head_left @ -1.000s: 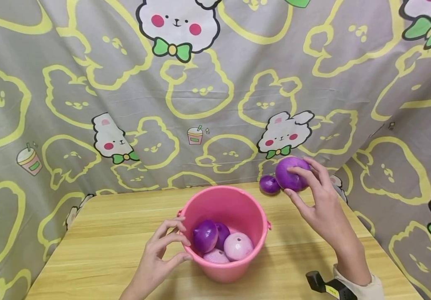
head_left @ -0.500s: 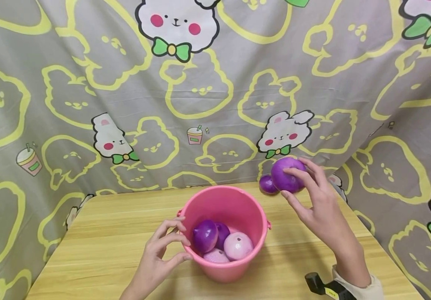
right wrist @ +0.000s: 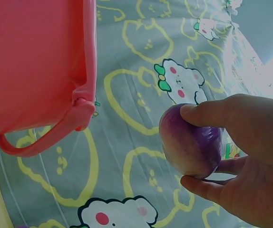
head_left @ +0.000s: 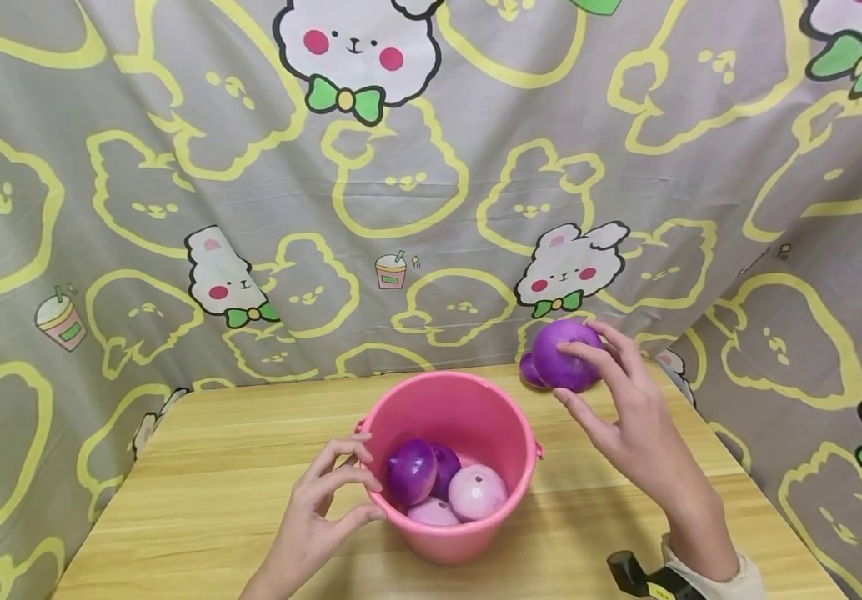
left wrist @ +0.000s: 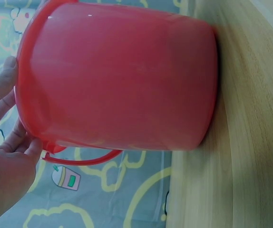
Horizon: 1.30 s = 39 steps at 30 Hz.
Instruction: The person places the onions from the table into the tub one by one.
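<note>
A purple onion (head_left: pixel 566 355) is held in the air by my right hand (head_left: pixel 637 408), thumb on one side and fingers on the other. The right wrist view also shows this onion (right wrist: pixel 191 141) in the grip, off the table. Behind it, a second purple onion (head_left: pixel 532 370) lies on the table, partly hidden. My left hand (head_left: pixel 326 492) holds the left rim of a pink bucket (head_left: pixel 449 546); the left wrist view shows its fingers at the rim of the upright bucket (left wrist: pixel 122 78). Inside the bucket lie dark purple onions (head_left: pixel 411 472) and pale ones (head_left: pixel 478 493).
The wooden table (head_left: pixel 236 467) runs back to a patterned grey curtain (head_left: pixel 431 208), which also hangs at both sides. The bucket's handle (right wrist: pixel 41 142) hangs down outside it. A black wrist device (head_left: pixel 652 577) is strapped at the right sleeve.
My right hand has moved left and slightly down with the onion, now covering more of the onion on the table. My left hand and the bucket have stayed in place.
</note>
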{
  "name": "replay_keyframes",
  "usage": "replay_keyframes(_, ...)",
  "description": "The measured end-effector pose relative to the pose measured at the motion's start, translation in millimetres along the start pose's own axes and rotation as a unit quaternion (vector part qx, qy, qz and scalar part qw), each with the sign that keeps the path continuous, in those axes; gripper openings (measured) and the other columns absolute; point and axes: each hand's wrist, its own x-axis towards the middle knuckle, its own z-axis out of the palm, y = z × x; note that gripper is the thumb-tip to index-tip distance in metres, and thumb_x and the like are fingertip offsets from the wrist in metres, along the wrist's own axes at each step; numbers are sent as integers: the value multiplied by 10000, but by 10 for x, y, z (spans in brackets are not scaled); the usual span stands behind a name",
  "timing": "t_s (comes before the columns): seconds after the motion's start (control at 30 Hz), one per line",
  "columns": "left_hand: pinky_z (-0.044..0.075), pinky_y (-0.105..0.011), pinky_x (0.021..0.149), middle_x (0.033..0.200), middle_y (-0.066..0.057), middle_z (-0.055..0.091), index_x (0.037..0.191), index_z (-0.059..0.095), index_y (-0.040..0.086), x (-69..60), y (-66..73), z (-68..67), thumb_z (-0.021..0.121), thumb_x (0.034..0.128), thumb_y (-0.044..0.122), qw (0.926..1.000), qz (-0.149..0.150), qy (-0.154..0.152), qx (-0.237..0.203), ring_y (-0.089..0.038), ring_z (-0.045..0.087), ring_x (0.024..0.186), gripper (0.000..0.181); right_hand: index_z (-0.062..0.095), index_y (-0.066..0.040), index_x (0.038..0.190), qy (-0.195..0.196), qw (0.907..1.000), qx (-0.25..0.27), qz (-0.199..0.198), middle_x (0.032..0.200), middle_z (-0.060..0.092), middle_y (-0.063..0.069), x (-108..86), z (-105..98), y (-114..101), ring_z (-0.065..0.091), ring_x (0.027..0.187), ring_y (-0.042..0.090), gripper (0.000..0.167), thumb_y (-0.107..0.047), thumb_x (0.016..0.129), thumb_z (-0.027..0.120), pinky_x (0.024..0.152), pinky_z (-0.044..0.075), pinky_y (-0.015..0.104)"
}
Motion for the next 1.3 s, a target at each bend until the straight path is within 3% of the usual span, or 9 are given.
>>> replay_keyframes(0.63,379,-370,1223,1169,-181,561,998,707,23,1,-2,2,838,740,-95,10000,71,6,49,-358,485,1343,314,607,-247,1388,-302,9989,185,-310,1577,381,83,-6,60,-122,440,1397,331,639,-65,830,859,1008,563,570)
replay_keyframes(1.17,377,-366,1224,1174,-192,557,999,706,15,-8,-13,0,835,737,-105,10000,57,12,-5,-356,482,1342,316,623,-250,1363,-538,9969,465,-340,1591,367,53,-9,74,-240,458,1390,223,582,-122,847,859,1118,500,361)
replay_keyframes(1.3,381,-365,1221,1169,-192,557,998,706,18,-4,-11,1,837,740,-100,10000,63,11,12,-354,484,1341,313,627,-250,1353,-555,9964,488,-407,1593,360,26,-15,87,-255,473,1378,229,573,-120,845,859,1112,511,390)
